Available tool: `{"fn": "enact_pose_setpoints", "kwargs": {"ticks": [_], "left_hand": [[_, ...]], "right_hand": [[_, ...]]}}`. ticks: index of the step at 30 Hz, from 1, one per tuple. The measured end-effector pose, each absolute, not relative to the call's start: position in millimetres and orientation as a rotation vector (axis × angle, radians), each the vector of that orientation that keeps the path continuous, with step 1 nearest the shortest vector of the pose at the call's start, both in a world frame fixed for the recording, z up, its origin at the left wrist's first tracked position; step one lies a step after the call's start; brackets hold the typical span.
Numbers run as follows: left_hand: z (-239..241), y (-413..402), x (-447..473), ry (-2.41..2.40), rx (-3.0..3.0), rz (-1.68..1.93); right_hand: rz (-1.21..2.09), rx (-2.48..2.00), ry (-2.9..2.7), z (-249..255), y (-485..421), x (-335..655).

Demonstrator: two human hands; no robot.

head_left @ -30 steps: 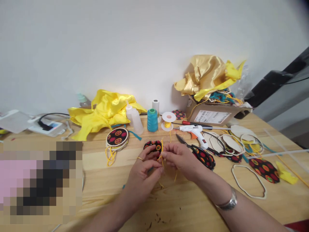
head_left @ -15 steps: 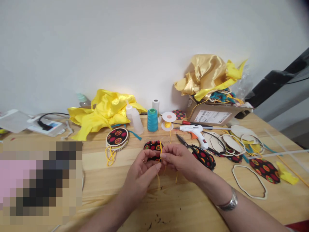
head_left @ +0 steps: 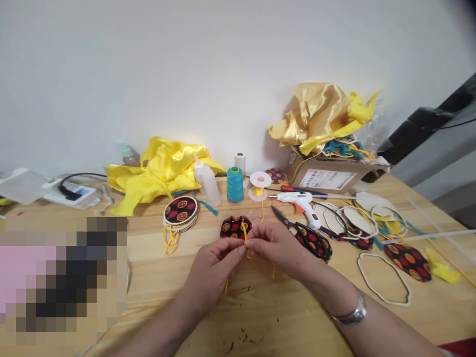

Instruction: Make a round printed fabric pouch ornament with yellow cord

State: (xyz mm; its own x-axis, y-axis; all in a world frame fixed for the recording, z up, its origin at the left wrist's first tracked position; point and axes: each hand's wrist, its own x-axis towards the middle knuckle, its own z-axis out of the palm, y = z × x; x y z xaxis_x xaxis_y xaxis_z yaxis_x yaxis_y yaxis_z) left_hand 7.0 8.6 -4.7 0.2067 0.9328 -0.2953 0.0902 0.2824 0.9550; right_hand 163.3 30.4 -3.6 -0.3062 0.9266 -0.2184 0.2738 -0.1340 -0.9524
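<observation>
Yellow cord [head_left: 244, 229] is pinched between my two hands near the middle of the table, a short doubled piece sticking up above the fingertips. My left hand [head_left: 218, 262] grips it with thumb and forefinger, a loose end hanging below. From the other side my right hand [head_left: 273, 248] pinches the same cord, fingertips touching those of the left. Just behind them lies a black patterned fabric piece [head_left: 230, 227] with red and yellow circles, partly covered by the hands. Black-handled scissors [head_left: 297, 229] rest right of my right hand on another patterned piece.
Behind the hands stand a teal thread cone [head_left: 235, 186], a spool of yellow cord [head_left: 259, 186] and a squeeze bottle [head_left: 208, 184]. A white glue gun [head_left: 301, 203], wooden frames [head_left: 385, 279] and a cardboard box [head_left: 323, 173] are on the right. Yellow satin [head_left: 159, 171] lies back left.
My left hand has moved its fingertips up against my right fingertips, closing onto the cord. The upright cord piece has shifted slightly left and lower.
</observation>
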Motion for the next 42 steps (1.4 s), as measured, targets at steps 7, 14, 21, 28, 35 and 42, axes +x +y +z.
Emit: {"fn": "enact_pose_setpoints", "kwargs": {"ticks": [7,14,21,28,35,42], "left_hand": [[-11,9,6,1.131,0.938,0.833],[-12,11,6,1.073,0.86,0.842],[-13,13,5,1.097,0.849,0.884],[-13,15,5,1.139,0.851,0.939],[-13,16,6,1.157,0.741,0.993],[-11,15,7,1.094,0.614,0.965]], "right_hand": [[1.494,-1.378,-1.519,-1,31,163],[1.553,-1.327,-1.508,0,30,164],[1.369,-1.295,-1.683,3,31,167],[0.884,-1.412,-1.994,9,28,173],[0.708,-1.344,-2.097,13,11,162],[0.145,-1.003,-2.692,6,-1,152]]}}
